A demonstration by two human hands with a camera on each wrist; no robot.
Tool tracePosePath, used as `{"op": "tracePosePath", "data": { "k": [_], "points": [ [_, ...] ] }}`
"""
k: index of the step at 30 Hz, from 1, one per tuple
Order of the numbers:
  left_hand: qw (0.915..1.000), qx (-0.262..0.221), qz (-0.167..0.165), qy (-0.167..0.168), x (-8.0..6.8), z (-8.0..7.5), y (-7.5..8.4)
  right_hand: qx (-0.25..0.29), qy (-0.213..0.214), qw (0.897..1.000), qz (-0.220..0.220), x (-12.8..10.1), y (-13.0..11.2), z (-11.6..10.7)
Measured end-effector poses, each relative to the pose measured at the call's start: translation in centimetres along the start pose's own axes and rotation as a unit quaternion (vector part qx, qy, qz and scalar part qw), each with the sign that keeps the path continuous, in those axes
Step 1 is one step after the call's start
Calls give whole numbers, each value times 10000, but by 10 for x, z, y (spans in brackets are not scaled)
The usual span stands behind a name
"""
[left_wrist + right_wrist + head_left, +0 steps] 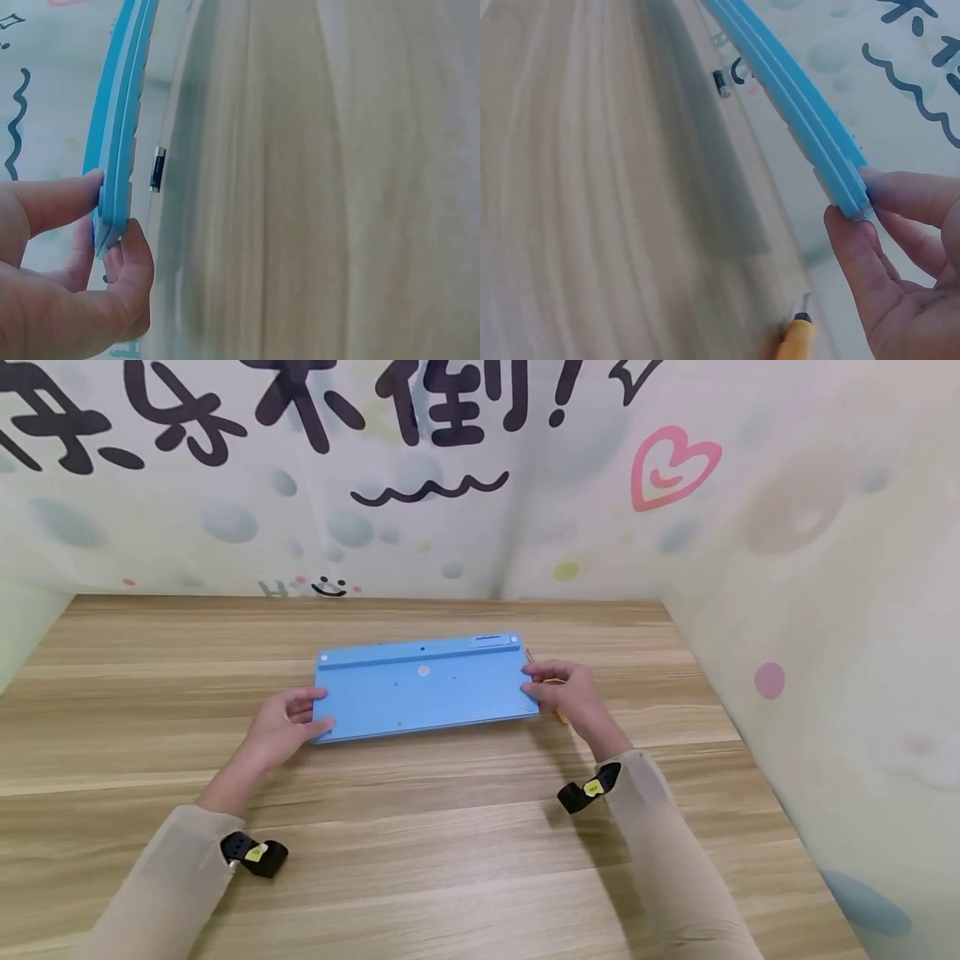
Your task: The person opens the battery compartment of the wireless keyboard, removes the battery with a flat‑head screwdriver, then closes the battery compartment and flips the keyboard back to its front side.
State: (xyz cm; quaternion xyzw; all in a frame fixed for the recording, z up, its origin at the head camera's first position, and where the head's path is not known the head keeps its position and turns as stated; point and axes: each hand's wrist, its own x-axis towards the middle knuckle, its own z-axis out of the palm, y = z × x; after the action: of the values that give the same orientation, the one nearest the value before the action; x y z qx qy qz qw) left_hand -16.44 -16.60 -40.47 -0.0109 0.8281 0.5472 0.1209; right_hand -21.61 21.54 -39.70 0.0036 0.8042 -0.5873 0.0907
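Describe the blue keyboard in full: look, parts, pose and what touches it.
The blue keyboard is a slim light-blue plastic slab, turned underside up, with a raised strip along its far edge, a round mark and small screw holes. It is held above the wooden table, slightly tilted. The left hand pinches its left end and the right hand its right end, thumb and fingers on opposite faces. The wrist views show keys on the lower face.

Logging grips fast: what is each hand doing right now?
Left hand: pinches the left end of the keyboard.
Right hand: pinches the keyboard's right end.
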Motion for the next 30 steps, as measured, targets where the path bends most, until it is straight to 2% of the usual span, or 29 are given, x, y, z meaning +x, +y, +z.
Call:
{"op": "tracePosePath", "data": {
  "k": [5,12,19,26,30],
  "points": [
    [9999,-115,81,-55,-1,0,-1,-84,22,10000,-15,1,-2,-4],
    [9976,-645,186,-169,0,-1,0,113,94,9999,-69,4,-7,-9],
    [9968,-726,216,-264,3,0,0,251,4,9995,-173,4,-14,-15],
    [9846,-1605,142,-673,6,0,-4,118,-49,9993,-365,5,-24,-21],
    [9794,-1866,210,-745,7,-1,-4,100,26,9994,-326,7,-27,-23]
  ]
}}
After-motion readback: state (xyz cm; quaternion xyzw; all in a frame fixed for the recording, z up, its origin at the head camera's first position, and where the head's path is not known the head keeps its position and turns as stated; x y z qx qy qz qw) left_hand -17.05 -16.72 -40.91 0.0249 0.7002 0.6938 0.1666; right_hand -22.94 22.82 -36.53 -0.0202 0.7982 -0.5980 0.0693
